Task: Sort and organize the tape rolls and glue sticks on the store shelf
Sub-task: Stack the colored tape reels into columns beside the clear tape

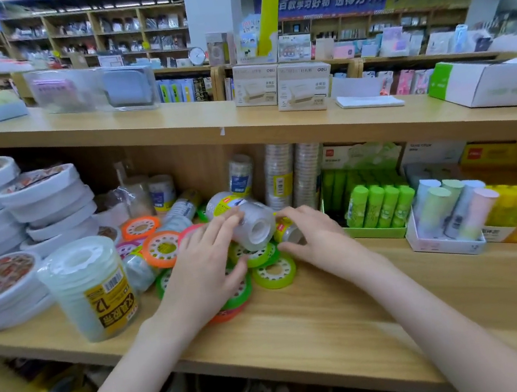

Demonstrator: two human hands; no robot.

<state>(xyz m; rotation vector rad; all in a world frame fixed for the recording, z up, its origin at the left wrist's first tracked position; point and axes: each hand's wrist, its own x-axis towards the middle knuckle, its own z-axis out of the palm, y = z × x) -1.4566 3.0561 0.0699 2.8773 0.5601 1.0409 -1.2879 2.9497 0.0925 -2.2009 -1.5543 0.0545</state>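
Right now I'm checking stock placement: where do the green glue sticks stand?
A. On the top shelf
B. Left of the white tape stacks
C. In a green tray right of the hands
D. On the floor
C: the glue sticks stand upright in a green tray right of both hands.

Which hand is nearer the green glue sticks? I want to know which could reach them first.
Right. The right hand sits just left of the green glue sticks; the left hand is farther left, over the colourful tape rolls.
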